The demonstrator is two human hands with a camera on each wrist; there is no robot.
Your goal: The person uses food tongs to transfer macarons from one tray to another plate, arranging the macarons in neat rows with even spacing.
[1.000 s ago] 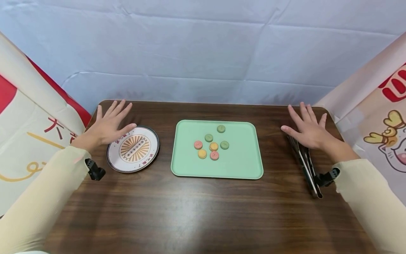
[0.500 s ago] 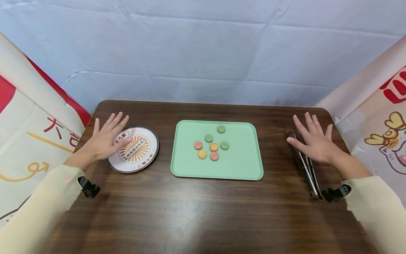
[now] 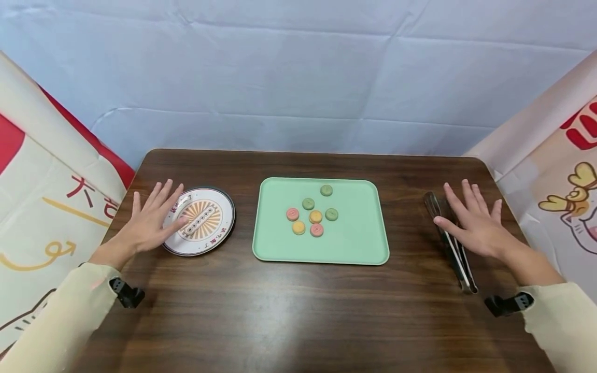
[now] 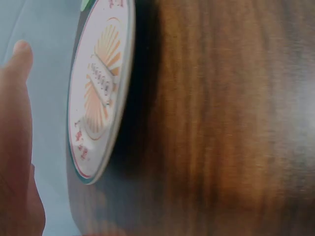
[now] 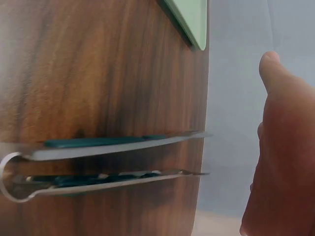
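Note:
My left hand is spread with straight fingers over the left edge of a round white plate, holding nothing. The plate carries an orange sunburst print and red lettering; the left wrist view shows its raised rim beside the hand. On the right, my right hand is spread too, its thumb overlapping a pair of tongs in the head view. In the right wrist view the tongs lie on the table with their two arms apart, below the hand.
Between the hands a light green tray holds several small macaron-like rounds: green, yellow and pink. The brown wooden table ends at a pale cloth backdrop, with printed cloths on both sides.
Both hands have drawn back toward the person and outward, fingers still spread. More of the plate and tongs shows. The plate, tray and tongs stay put.

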